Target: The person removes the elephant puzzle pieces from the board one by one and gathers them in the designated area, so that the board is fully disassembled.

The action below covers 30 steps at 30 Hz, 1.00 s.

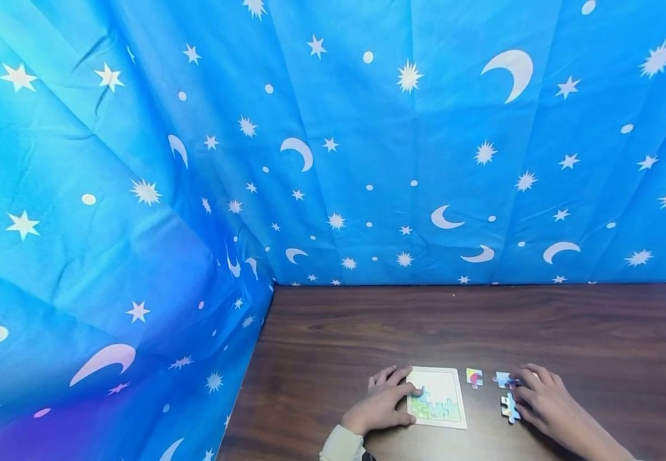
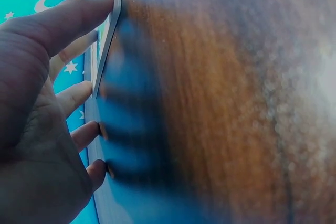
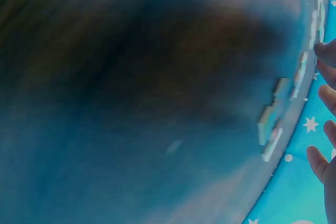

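Note:
A small jigsaw puzzle board with a pale rim lies on the table; several joined green and blue pieces fill its near part. My left hand rests at the board's left edge, fingers spread, with one fingertip over a blue piece. In the left wrist view, the thumb touches the edge of the board. To the right of the board, my right hand is over loose pieces, its fingertips right at a blue piece and a blue-and-white piece. The right wrist view shows its fingers loosely bent.
A yellow-and-red puzzle piece lies between the board and the right hand. The dark wooden table meets a blue curtain with moons and stars at the back and left.

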{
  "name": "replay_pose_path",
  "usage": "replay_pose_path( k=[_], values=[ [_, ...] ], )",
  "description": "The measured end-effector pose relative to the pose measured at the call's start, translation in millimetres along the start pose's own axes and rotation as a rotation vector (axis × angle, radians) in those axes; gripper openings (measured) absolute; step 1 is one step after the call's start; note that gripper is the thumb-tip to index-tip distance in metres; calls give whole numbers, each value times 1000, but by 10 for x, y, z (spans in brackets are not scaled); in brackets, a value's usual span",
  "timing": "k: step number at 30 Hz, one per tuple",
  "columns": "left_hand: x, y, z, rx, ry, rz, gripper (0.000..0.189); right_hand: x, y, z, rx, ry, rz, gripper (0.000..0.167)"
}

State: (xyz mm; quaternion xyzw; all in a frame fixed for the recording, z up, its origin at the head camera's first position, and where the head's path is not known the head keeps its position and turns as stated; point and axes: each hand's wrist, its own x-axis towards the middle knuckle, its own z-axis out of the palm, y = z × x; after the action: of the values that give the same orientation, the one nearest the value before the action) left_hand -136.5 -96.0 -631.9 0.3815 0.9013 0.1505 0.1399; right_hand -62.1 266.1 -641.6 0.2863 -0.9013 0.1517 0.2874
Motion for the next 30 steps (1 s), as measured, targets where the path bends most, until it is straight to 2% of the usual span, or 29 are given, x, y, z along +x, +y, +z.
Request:
replay_pose_path(
  k=[6,15,16,18,20,21,23,25,27,30],
  values=[
    [2,3,29,-21,-8,-16,50,-94,6,73,-4,6,3,62],
    [9,0,27,-20,-1,-13,50,-83,8,57,12,-11,21,61],
    [9,0,27,-15,3,-11,50,-77,5,46,12,-15,22,58],
    [5,2,30,-14,9,-8,50,-62,-3,21,4,-38,35,39],
    [-1,3,38,-21,13,-10,50,-41,-28,-12,-3,-91,73,18],
    [-4,6,42,-26,17,-13,51,-27,-43,-27,-6,-121,99,15],
    [-5,7,52,-38,31,-19,54,12,-79,-51,4,-176,152,27],
    [-3,8,62,-47,48,-26,58,58,-121,-63,22,-208,197,30],
    [8,5,73,-47,66,-32,62,112,-157,-59,47,-198,213,30],
    [24,1,86,-49,79,-36,66,195,-203,-26,61,-155,188,29]
  ],
)
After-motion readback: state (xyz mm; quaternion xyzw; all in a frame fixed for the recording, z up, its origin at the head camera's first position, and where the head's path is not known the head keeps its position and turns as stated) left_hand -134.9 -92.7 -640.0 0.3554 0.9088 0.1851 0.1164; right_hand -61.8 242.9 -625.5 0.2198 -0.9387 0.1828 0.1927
